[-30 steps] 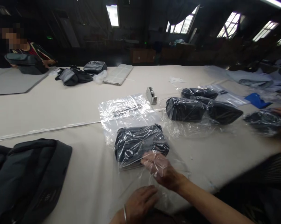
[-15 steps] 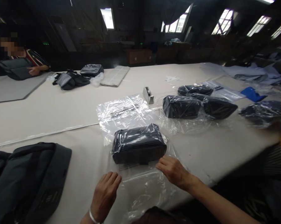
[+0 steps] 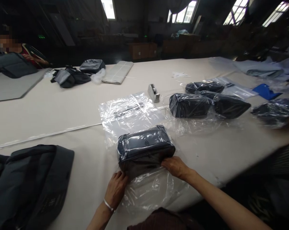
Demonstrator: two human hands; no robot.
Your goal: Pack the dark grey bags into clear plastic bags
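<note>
A dark pouch (image 3: 146, 143) lies in a clear plastic bag (image 3: 151, 188) in front of me, its top face showing a small triangular mark. My left hand (image 3: 117, 185), with a bracelet at the wrist, is closed on the bag at the pouch's near left corner. At the near right corner my right hand (image 3: 174, 166) is closed on the plastic too, its fingertips partly hidden against the pouch. Beyond the pouch, flat clear bags (image 3: 130, 110) are spread on the pale table (image 3: 70, 115).
Dark backpacks (image 3: 39, 182) lie at the near left. A tape dispenser (image 3: 153, 93) stands past the flat bags. Wrapped dark pouches (image 3: 192, 107) and a blue item (image 3: 265, 91) are to the right. Across the table, a person holds a grey bag (image 3: 13, 65); another hand shows far right.
Both hands have moved in against the pouch's near corners. The pouch has tipped, so its marked face now shows, and the plastic in front has shifted. The view has tilted slightly.
</note>
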